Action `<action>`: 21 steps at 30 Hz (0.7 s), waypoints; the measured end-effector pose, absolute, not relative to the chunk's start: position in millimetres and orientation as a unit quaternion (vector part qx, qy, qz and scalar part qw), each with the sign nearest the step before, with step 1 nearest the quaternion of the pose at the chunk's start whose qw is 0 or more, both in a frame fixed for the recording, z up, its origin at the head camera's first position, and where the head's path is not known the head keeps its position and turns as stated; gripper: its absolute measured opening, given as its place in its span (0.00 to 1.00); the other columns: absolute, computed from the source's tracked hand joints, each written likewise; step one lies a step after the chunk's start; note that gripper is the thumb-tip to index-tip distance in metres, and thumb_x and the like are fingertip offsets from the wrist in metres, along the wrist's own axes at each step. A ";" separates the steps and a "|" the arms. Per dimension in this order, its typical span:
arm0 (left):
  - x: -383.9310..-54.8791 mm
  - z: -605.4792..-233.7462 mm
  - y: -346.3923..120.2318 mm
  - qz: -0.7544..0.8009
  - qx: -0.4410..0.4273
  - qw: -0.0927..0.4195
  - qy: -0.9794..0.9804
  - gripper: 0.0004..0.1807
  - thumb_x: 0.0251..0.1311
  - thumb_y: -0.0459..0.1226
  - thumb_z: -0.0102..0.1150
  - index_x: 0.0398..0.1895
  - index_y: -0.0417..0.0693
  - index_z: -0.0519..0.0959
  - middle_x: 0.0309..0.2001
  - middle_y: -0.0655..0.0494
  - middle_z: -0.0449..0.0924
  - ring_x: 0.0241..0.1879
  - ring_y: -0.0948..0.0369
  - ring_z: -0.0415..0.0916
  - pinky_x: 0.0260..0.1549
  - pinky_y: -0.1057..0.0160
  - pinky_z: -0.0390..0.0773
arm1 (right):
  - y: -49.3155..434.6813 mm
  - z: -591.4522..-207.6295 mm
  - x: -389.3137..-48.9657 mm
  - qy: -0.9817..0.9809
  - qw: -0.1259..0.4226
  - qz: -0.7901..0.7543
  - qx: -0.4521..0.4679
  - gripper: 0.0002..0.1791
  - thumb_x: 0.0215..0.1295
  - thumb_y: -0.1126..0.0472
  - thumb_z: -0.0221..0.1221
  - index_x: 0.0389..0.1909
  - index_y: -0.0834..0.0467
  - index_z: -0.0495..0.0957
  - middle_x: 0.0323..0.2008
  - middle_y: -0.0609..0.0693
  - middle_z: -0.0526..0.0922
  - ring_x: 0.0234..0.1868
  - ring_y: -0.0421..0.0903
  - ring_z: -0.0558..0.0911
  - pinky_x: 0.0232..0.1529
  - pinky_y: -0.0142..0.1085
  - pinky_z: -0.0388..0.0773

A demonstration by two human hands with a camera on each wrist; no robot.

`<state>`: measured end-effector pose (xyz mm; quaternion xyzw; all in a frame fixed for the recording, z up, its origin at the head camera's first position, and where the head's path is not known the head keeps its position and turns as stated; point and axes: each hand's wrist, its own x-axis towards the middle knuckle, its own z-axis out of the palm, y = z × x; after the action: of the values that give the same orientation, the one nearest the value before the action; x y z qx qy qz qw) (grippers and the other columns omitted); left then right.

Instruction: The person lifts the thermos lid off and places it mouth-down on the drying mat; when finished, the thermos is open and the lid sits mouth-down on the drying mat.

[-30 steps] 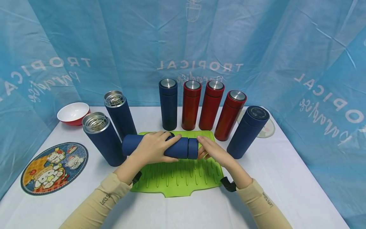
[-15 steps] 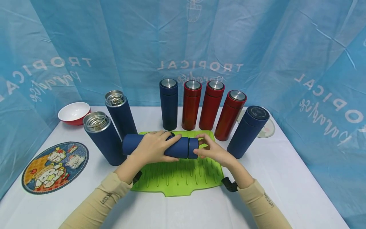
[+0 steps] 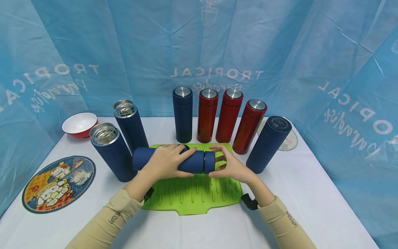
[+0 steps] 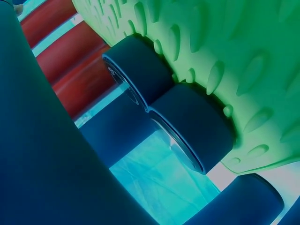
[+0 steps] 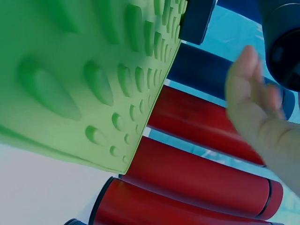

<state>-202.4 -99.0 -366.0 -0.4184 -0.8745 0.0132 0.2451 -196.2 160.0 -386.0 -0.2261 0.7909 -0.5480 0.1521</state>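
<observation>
My left hand [image 3: 166,160] grips a dark blue thermos bottle [image 3: 191,165] around its body. The bottle lies sideways above a green ridged mat [image 3: 192,204], with its cap [image 3: 209,162] pointing right. At that cap end is my right hand [image 3: 233,167], thumb and fingers spread in a C shape around it. A gap shows between the thumb and the bottle's end in the right wrist view. Below the bottle, two loose blue caps [image 4: 140,68] [image 4: 197,122] stand side by side on the mat in the left wrist view; the left hand mostly hides them in the head view.
Two uncapped blue bottles [image 3: 113,155] [image 3: 132,126] stand at left, near a red-and-white bowl [image 3: 80,124] and a round cartoon placemat [image 3: 59,185]. Behind the mat stand a capped blue bottle [image 3: 183,116] and several red bottles [image 3: 207,117]. Another blue bottle [image 3: 268,145] stands at right.
My right hand's fingers have opened out from beside the cap, with the thumb moving toward the cap's near side. The left hand and the bottle have stayed in place.
</observation>
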 end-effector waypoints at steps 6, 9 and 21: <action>-203.0 -367.2 -99.1 0.015 -0.418 0.243 -0.875 0.43 0.39 0.67 0.61 0.59 0.55 0.72 0.42 0.48 0.80 0.35 0.52 0.80 0.30 0.55 0.80 | 158.2 -382.4 -198.1 0.797 0.200 -0.553 -0.140 0.33 0.69 0.39 0.39 0.68 0.53 0.50 0.52 0.60 0.70 0.48 0.60 0.77 0.46 0.52 0.74; -202.9 -367.8 -98.8 0.015 -0.418 0.246 -0.875 0.43 0.39 0.67 0.60 0.59 0.56 0.73 0.41 0.48 0.80 0.35 0.52 0.80 0.30 0.55 0.80 | 156.8 -382.0 -199.7 0.798 0.224 -0.549 -0.111 0.35 0.69 0.37 0.36 0.65 0.59 0.52 0.36 0.58 0.78 0.38 0.57 0.82 0.41 0.48 0.75; -201.6 -365.5 -98.1 0.017 -0.410 0.231 -0.882 0.43 0.40 0.67 0.61 0.60 0.56 0.72 0.43 0.48 0.79 0.37 0.52 0.80 0.33 0.54 0.80 | 162.5 -386.2 -200.7 0.771 0.242 -0.572 -0.141 0.33 0.66 0.44 0.49 0.64 0.58 0.54 0.45 0.61 0.75 0.41 0.59 0.80 0.44 0.46 0.75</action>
<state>-201.6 -98.1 -365.5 -0.4100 -0.8822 0.0167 0.2310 -200.7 162.5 -386.2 -0.1412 0.7706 -0.5725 0.2419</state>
